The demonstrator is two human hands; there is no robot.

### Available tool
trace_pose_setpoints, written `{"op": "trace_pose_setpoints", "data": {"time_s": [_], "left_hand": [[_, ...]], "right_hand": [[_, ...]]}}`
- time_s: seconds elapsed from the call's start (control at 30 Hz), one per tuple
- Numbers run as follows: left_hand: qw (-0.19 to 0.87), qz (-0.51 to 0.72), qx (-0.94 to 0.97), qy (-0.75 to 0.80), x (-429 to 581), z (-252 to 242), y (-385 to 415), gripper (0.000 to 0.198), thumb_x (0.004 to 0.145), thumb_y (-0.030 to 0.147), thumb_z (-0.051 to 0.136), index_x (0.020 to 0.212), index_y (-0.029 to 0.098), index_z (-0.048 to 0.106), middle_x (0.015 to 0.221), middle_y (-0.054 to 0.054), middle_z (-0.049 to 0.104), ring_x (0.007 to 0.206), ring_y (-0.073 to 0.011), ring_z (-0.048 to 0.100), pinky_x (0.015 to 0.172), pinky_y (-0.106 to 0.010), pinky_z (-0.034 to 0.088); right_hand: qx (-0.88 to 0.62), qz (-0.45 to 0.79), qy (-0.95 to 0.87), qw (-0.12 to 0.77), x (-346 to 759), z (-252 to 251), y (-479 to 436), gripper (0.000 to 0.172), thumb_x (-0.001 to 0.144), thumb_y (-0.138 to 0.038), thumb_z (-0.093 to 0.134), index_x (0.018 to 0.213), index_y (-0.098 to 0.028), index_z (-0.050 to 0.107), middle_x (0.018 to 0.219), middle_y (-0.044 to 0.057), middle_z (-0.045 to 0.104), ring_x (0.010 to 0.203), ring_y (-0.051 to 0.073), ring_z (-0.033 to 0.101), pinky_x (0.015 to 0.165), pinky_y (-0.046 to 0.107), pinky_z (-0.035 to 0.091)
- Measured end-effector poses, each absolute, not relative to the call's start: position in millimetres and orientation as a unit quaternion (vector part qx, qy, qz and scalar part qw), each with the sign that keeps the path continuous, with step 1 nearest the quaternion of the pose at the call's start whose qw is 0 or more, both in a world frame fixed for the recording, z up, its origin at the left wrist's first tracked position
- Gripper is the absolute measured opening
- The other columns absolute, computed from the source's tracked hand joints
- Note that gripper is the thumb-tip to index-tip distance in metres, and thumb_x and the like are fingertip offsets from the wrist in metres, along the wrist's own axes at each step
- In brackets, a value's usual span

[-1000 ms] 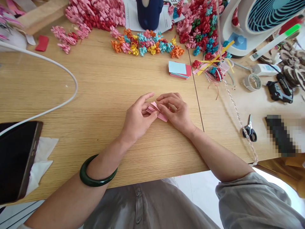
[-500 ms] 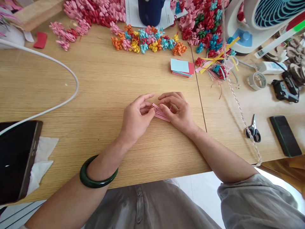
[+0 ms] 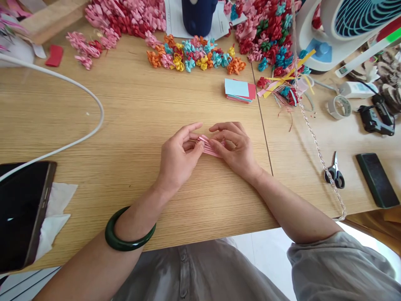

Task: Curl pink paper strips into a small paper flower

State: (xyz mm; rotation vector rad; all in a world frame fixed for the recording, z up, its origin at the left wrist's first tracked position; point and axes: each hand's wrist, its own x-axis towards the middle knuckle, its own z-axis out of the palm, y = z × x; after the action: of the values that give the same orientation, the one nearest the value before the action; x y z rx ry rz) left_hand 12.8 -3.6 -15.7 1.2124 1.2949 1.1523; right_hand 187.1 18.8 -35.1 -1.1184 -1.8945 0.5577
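Observation:
A small pink paper piece cut into narrow strips point(image 3: 212, 150) spans the gap between my hands, just above the wooden table point(image 3: 131, 146). My left hand point(image 3: 178, 161) pinches its left end between thumb and fingers. On the other side, my right hand point(image 3: 236, 148) has thumb and index finger closed on the strips near the upper edge, the other fingers curled behind. The fingertips partly cover the paper. Farther back lies a stack of light blue and red paper cards point(image 3: 237, 88).
Curled paper flowers point(image 3: 194, 54) line the back, below a dark blue cup point(image 3: 197, 19). To the right are scissors point(image 3: 335, 173), a phone point(image 3: 377, 179), a tape roll point(image 3: 339, 107), a fan point(image 3: 319, 50) and a hanging twisted cord point(image 3: 313, 138). A tablet point(image 3: 23, 213) and white cable point(image 3: 78, 83) occupy the left.
My right thumb and index finger have shifted slightly along the pink strips, and the strips look a little more spread. Both hands stay in nearly the same place.

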Motion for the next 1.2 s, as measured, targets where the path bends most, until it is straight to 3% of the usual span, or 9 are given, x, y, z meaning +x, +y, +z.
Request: {"op": "trace_pose_setpoints", "data": {"time_s": [0.13,0.3,0.5,0.73,1.2], "left_hand": [[0.470,0.477,0.528,0.522,10.3,-21.1,-2.0,0.034,0.086,0.012,0.069,0.119,0.017,0.075,0.101,-0.003,0.080,0.090,-0.0147,0.076,0.084,-0.025,0.064],[0.368,0.508,0.581,0.518,4.7,-18.7,0.5,0.015,0.092,0.021,0.070,0.103,0.021,0.081,0.110,-0.004,0.078,0.103,-0.0165,0.074,0.087,-0.025,0.062],[0.285,0.480,0.644,0.524,0.2,-20.5,4.2,0.009,0.089,0.018,0.074,0.090,0.022,0.081,0.092,-0.001,0.080,0.087,-0.0165,0.073,0.084,-0.030,0.057],[0.273,0.478,0.651,0.523,4.2,-22.6,1.6,0.011,0.089,0.015,0.073,0.083,0.023,0.078,0.087,0.001,0.079,0.083,-0.0156,0.072,0.078,-0.029,0.055],[0.306,0.465,0.643,0.526,6.3,-20.7,-0.2,0.014,0.089,0.014,0.070,0.083,0.023,0.079,0.092,0.001,0.080,0.088,-0.0158,0.073,0.084,-0.028,0.058]], "right_hand": [[-0.456,0.207,-0.755,0.423,188.6,-35.5,20.1,0.010,0.095,-0.029,0.073,0.086,-0.025,0.075,0.109,0.004,0.079,0.106,0.021,0.066,0.094,0.042,0.054],[-0.442,0.179,-0.773,0.417,189.9,-38.5,22.2,0.010,0.094,-0.027,0.074,0.085,-0.025,0.074,0.109,0.004,0.078,0.106,0.021,0.066,0.093,0.042,0.053],[-0.426,0.152,-0.785,0.423,190.2,-41.7,23.4,0.013,0.095,-0.029,0.073,0.084,-0.024,0.074,0.108,0.005,0.079,0.104,0.022,0.065,0.091,0.041,0.054],[-0.436,0.193,-0.775,0.415,186.1,-35.8,18.4,0.006,0.094,-0.028,0.073,0.090,-0.024,0.074,0.110,0.004,0.079,0.107,0.022,0.065,0.096,0.042,0.054],[-0.450,0.238,-0.749,0.424,183.8,-33.2,16.6,0.013,0.094,-0.029,0.073,0.083,-0.025,0.070,0.103,0.003,0.079,0.102,0.021,0.066,0.095,0.043,0.051]]}}
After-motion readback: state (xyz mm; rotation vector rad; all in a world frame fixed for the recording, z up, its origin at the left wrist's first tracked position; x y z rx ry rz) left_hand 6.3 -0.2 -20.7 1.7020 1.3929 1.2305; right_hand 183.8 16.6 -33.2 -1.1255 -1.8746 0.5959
